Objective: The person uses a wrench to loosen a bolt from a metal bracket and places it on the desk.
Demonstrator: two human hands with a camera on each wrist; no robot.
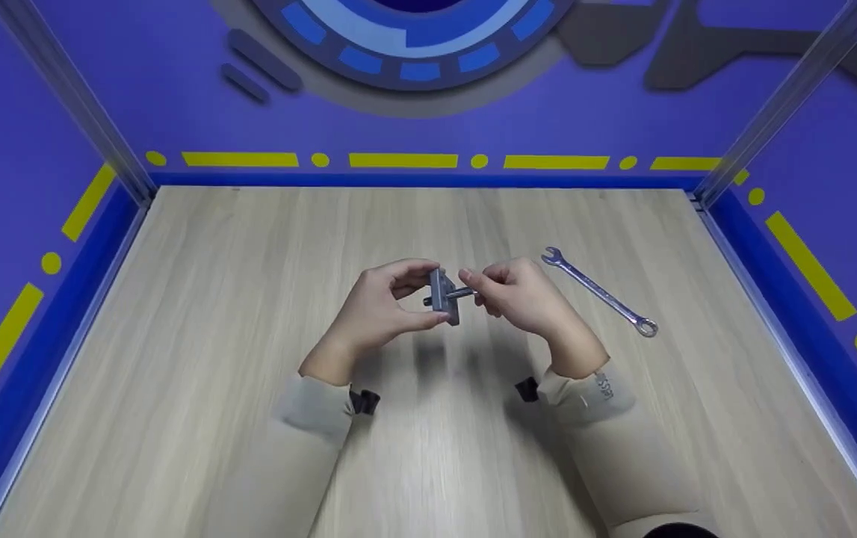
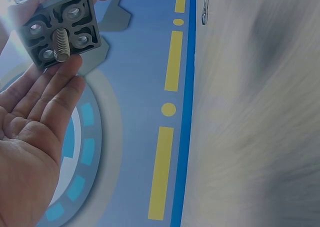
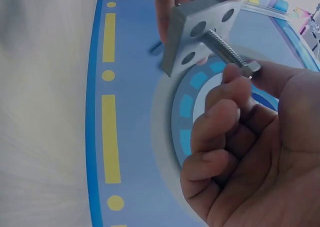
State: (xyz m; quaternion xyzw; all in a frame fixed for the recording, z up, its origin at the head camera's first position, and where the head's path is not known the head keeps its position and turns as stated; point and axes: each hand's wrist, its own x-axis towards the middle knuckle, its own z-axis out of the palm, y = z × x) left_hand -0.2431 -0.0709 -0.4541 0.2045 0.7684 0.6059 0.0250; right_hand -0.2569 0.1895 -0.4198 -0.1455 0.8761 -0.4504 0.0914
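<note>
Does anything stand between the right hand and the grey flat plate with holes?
Only the silver threaded metal bolt, which the right hand pinches and which already passes through the plate. The silver metal wrench lies aside, to the right.

A shiny silver metal wrench (image 1: 598, 292) lies slantwise on the pale wood-grain tabletop (image 1: 196, 314), its forked end toward the purple-blue back wall (image 1: 174, 90) and its ring end nearer the front. That wall bears a yellow row of bars and dots (image 1: 403, 160) below a large printed blue ringed disc (image 1: 417, 41). Grey metal posts (image 1: 66, 86) stand at both back corners.
</note>
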